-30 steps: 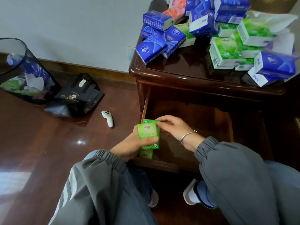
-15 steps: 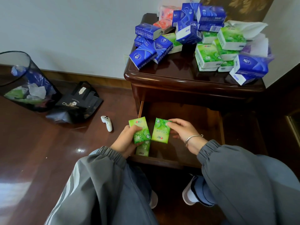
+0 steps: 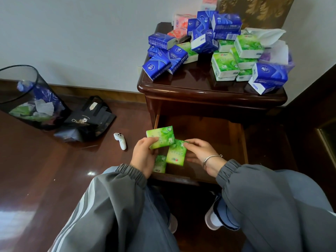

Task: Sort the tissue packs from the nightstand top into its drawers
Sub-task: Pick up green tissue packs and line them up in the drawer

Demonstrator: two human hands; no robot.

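Observation:
The dark wooden nightstand (image 3: 209,99) has its drawer (image 3: 234,142) pulled open. Over the drawer's left front, my left hand (image 3: 143,157) grips a green tissue pack (image 3: 161,137) tilted sideways. My right hand (image 3: 198,151) pinches a second green pack (image 3: 175,153) by its top, standing it in the drawer. A third green pack (image 3: 160,163) lies in the drawer's front left corner, partly hidden by my left hand. Several blue packs (image 3: 163,60), green packs (image 3: 225,65) and pink packs (image 3: 180,28) are piled on the nightstand top.
On the floor to the left stand a black mesh bin (image 3: 31,99) with scraps, a black bag (image 3: 89,119) and a white controller (image 3: 121,140). Loose white tissue (image 3: 267,35) sits at the back right of the top. My knees are in front of the drawer.
My left hand has turned its green pack sideways and lifted it a little. My right hand has lowered its green pack into the drawer. The view has tilted upward.

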